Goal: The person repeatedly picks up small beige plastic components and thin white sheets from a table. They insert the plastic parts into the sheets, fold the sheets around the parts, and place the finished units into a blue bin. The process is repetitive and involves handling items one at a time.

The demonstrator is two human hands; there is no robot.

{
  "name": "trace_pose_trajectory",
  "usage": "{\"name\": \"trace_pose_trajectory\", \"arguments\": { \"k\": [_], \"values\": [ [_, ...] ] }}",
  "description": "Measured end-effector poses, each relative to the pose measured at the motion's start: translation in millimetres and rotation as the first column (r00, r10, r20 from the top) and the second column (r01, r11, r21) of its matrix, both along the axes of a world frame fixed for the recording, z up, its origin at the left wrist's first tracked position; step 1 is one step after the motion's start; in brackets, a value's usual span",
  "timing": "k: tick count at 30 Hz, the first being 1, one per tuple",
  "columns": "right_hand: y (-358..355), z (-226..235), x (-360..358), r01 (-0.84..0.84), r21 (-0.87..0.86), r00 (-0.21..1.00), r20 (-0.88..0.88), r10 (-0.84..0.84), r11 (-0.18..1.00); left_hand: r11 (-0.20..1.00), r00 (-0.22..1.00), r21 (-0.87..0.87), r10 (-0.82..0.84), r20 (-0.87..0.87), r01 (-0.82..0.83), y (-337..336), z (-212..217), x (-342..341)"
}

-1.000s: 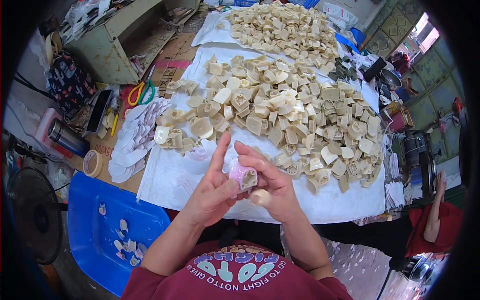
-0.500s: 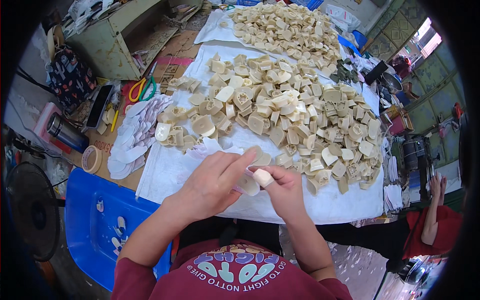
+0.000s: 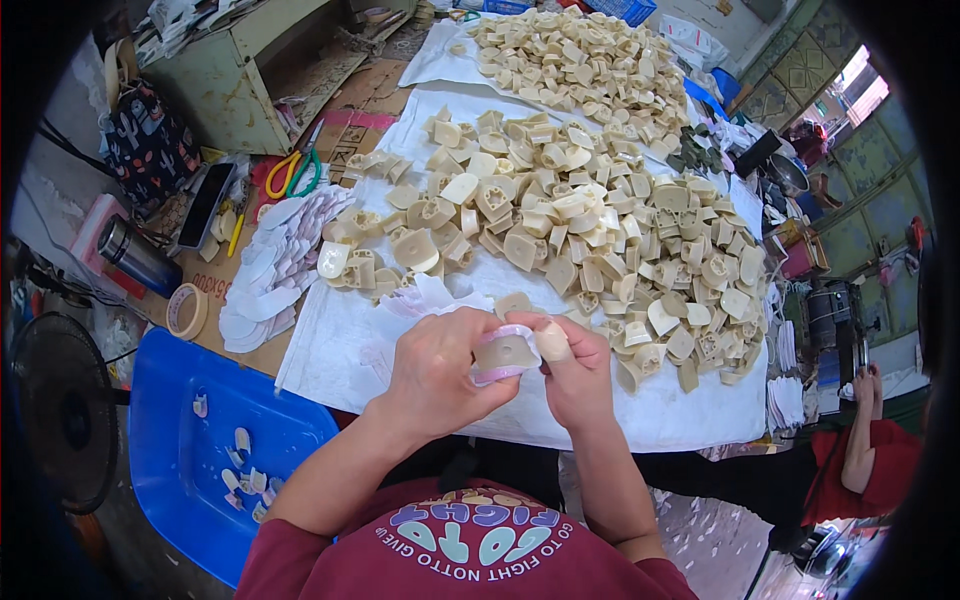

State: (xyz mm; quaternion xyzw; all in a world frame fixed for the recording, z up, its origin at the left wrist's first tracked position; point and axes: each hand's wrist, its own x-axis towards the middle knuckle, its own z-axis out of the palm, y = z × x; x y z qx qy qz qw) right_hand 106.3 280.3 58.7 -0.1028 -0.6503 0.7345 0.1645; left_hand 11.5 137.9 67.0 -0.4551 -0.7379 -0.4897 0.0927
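Note:
Between my two hands, a beige shoe heel (image 3: 507,351) is held with its hollowed face up. A thin pinkish-white strip (image 3: 496,377) runs around its edge. My left hand (image 3: 437,368) grips the left side, thumb below and fingers above. At the right end, my right hand (image 3: 580,380) pinches the heel and strip; a pale cover sits on its thumb. Just beyond the hands, another beige heel (image 3: 513,303) lies on the white sheet (image 3: 420,420). Several loose pale strips (image 3: 428,297) lie by my left fingers.
A large heap of beige heels (image 3: 600,210) spreads beyond my hands. At left are a strip stack (image 3: 265,280), scissors (image 3: 294,172), a tape roll (image 3: 187,311) and a blue tub (image 3: 200,465) holding several wrapped heels. A person in red (image 3: 880,465) is at the far right.
The heel has been turned so its hollowed face shows, with the strip now curving around its edge. My right fingers have moved in over its right end.

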Motion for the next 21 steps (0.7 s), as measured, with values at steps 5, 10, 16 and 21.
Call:
{"name": "trace_pose_trajectory", "arguments": {
  "k": [5,10,16,21],
  "values": [
    [-13,-6,-9,0.144,0.081,0.987,-0.086,-0.138,0.986,0.994,0.994,0.027,0.106,0.025,-0.106,12,-8,8],
    [-5,1,-14,0.015,-0.114,0.999,0.039,-0.011,0.993,0.984,0.952,-0.028,0.176,0.251,-0.174,13,-6,7],
    [-21,3,-14,0.148,0.332,0.988,0.000,-0.157,0.931,0.981,0.962,-0.015,0.190,0.198,-0.191,16,-10,6],
    [-10,9,-14,-0.021,0.392,0.999,0.031,0.009,0.920,0.994,0.949,-0.061,0.110,0.295,-0.096,5,-6,0]
  ]
}}
